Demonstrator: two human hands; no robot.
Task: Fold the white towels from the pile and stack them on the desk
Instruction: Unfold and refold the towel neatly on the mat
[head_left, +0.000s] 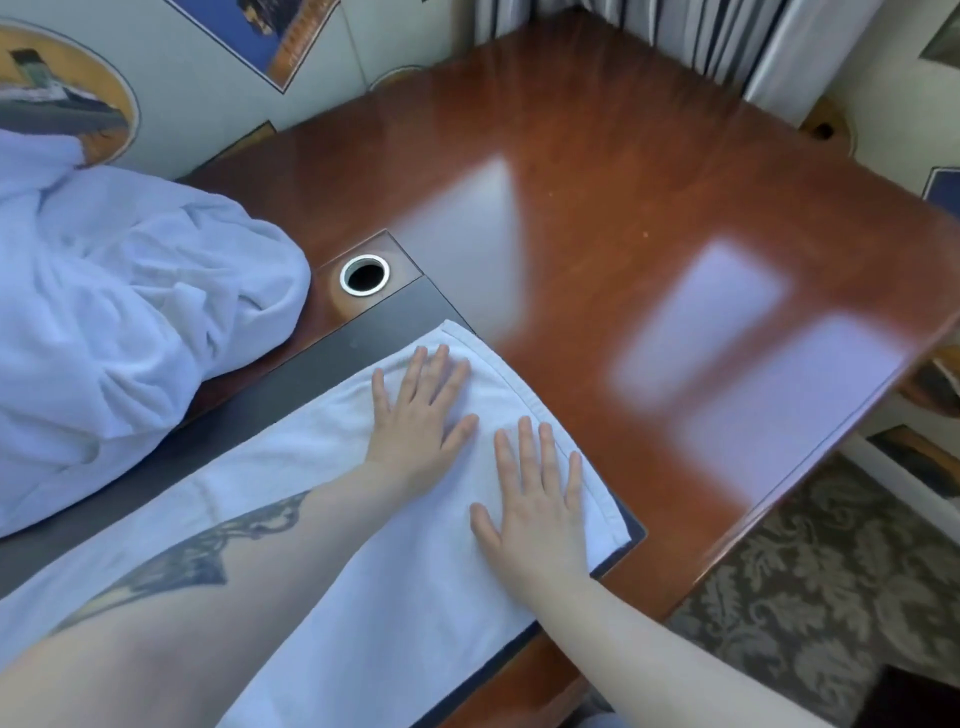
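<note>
Left hand (421, 415) and right hand (537, 499) lie flat, fingers straight (grasping nothing), on a towel (332, 561) spread on the desk (597, 171), beside the pile (119, 312)

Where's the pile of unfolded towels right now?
In the head view the towel pile sits at the left on the desk, just left of the metal-ringed cable hole.

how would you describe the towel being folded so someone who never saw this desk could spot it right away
Find the glossy wooden desk, then the dark pad set into its near side. The towel lies flat along that pad, with the left hand and right hand pressed open on it. Unlike the rumpled pile of white towels to the left, it is smooth, flat and has a neat hemmed edge.
</note>
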